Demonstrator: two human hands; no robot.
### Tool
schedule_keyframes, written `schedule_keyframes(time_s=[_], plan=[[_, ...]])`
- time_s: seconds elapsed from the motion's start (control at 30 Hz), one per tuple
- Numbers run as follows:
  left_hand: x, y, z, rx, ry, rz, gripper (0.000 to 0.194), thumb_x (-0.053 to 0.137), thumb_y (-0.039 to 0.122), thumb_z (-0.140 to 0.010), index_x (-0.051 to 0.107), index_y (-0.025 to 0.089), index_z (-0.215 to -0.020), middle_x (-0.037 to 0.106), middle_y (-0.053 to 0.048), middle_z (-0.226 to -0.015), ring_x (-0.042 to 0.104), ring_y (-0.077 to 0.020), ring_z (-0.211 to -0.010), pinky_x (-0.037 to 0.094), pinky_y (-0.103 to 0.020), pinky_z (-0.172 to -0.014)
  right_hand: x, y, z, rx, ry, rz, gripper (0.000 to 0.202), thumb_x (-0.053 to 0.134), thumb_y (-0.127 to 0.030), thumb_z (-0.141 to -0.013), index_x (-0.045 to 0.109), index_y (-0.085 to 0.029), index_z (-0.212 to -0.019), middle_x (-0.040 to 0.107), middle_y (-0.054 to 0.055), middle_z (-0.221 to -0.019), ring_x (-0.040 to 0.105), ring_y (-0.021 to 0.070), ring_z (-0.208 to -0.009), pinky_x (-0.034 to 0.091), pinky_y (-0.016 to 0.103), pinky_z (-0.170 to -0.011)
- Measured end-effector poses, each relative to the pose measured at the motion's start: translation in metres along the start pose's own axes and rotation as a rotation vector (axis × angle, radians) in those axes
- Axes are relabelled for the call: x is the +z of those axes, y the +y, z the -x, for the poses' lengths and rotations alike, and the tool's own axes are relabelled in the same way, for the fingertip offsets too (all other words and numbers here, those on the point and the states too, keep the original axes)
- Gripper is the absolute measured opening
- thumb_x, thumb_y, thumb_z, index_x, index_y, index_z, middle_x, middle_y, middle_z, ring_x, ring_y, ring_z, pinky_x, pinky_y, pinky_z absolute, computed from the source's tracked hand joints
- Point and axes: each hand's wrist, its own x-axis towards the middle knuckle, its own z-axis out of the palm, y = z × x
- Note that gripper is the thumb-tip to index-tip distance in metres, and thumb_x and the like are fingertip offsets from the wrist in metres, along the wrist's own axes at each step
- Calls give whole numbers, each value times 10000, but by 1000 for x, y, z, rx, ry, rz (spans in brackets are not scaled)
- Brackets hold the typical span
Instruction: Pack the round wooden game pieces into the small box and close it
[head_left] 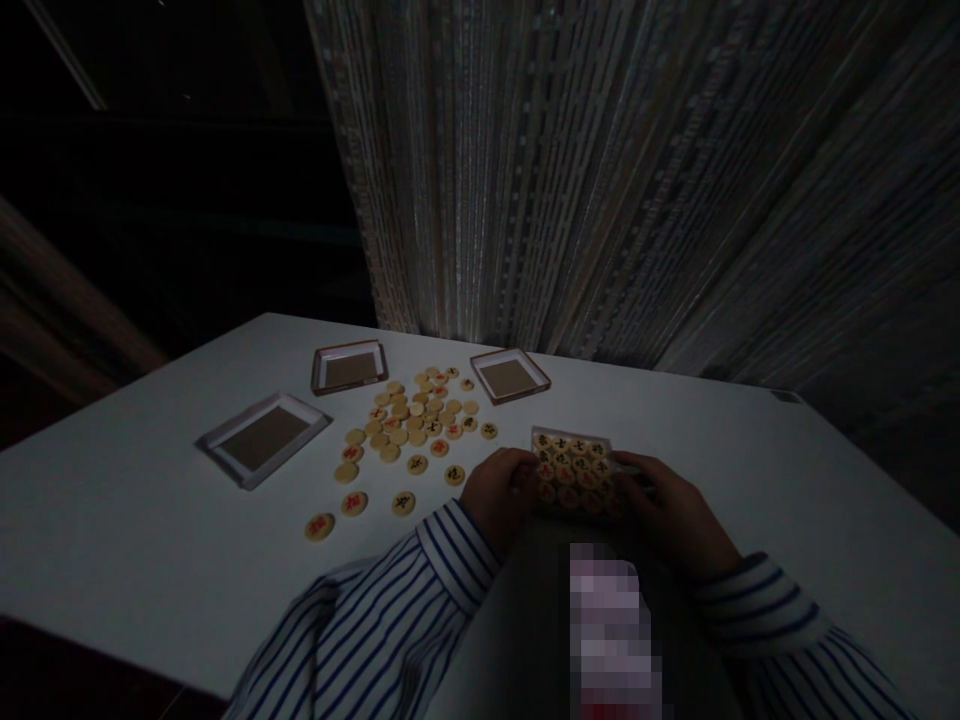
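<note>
Sitting between left fingers (517, 458) and right fingers (636, 463) is a filled tray (571, 434).

Filled tray (577, 435) between left hand (495, 495), touching its left edge, and right hand (679, 510), touching its right edge. Rows of discs (580, 464) inside filled tray. Left of filled tray and farther back, on table (150, 560): disc heap (417, 409). Left of filled tray, about level: few loose discs (403, 503). Behind filled tray, slightly left: first open tray (510, 378). Behind and farther left: second open tray (350, 370). Far left: third open tray (259, 438). Well behind: curtain (487, 180).
</note>
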Motion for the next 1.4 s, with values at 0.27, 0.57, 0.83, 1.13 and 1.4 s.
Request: schedule_keyframes(time_s=[0.27,0.57,0.83,1.13,1.4], plan=[[0,1,-1,67,11,21,144,518,158,-750,623,160,-849,643,-46,-771,579,-136,-670,479,-254,-634,0,-1,-1,38,18,-14,392,411,-376,-798,574,-138,-1062,630,127,-1007,618,228,-851,529,359,-685],[-8,3,-4,160,92,59,87,544,135,-727,621,162,-756,593,-15,-678,545,-117,-616,458,-232,-611,0,4,-5,86,113,4,405,420,-385,-798,591,-144,-1074,641,103,-947,608,182,-711,495,329,-673],[-27,13,-4,90,43,207,81,556,172,-730,635,162,-744,621,-12,-681,559,-113,-622,456,-220,-603,-15,-15,-15,55,135,-36,400,436,-414,-777,620,-151,-1015,661,87,-954,592,174,-673,477,324,-661],[-92,30,-7,54,109,271,97,566,212,-743,642,153,-755,654,-14,-702,582,-118,-657,473,-227,-647,-17,-51,-26,-103,51,27,321,457,-406,-790,637,-178,-927,667,64,-909,608,202,-798,476,318,-693],[-138,25,-20,42,176,277,151,600,286,-733,646,149,-778,663,-18,-728,604,-131,-686,483,-247,-665,-10,-85,-42,-227,20,74,262,455,-350,-802,638,-183,-885,675,50,-858,616,196,-788,477,312,-698]])
